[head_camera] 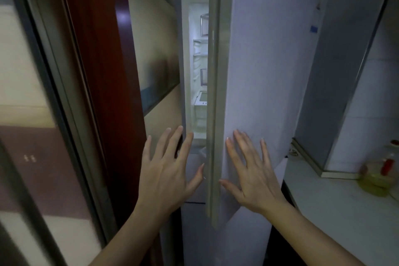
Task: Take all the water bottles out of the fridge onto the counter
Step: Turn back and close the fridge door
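The fridge (pixel 269 71) is seen as a tall pale body, long axis upright, its door (pixel 254 60) ajar with a narrow lit gap at the left edge. Shelves (pixel 199 49) are glimpsed inside; bottles cannot be made out there. The left hand (pixel 170 170) is spread wide at the gap. The right hand (pixel 252 177) is laid flat, fingers splayed, against the door face. The counter (pixel 336 207) lies right, with a yellowish bottle (pixel 377 179) on it.

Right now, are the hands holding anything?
No, nothing is held. Both hands are open: the left hand near the fridge opening, the right hand by the fridge door.
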Demonstrator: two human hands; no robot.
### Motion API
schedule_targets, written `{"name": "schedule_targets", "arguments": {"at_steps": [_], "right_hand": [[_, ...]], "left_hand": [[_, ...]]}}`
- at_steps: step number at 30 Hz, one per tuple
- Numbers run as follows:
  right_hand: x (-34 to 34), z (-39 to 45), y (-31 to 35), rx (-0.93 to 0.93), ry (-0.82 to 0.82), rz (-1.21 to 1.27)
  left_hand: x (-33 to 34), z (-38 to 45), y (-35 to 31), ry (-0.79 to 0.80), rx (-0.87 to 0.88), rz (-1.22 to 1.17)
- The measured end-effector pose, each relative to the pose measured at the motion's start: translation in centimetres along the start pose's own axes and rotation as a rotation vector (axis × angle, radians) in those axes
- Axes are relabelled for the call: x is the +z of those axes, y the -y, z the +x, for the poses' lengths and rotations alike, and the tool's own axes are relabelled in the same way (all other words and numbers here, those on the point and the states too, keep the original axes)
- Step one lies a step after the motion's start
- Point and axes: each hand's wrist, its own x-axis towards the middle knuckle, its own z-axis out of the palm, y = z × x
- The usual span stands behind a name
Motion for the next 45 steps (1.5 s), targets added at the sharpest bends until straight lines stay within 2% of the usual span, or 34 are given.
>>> {"name": "schedule_targets", "arguments": {"at_steps": [8,17,24,34,45], "right_hand": [[4.8,5.2,0.1,-0.036,0.154,-0.129],[7.1,4.6,-4.2,-0.014,0.073,-0.122],[6.5,5.2,-10.4,0.155,-0.037,-0.034],[8.6,7.3,-17.5,0.197,0.014,-0.022],[9.7,8.2,-20.7,0.253,0.065,-0.062]], "left_hand": [[3.8,2.1,3.7,0.031,0.095,-0.022],[10.8,7.0,2.3,0.066,0.235,-0.029],[16.2,13.2,1.0,0.103,0.165,0.018],[21.6,19.2,1.1,0.085,0.018,0.071],[25.6,20.5,1.4,0.069,0.031,0.071]]}}
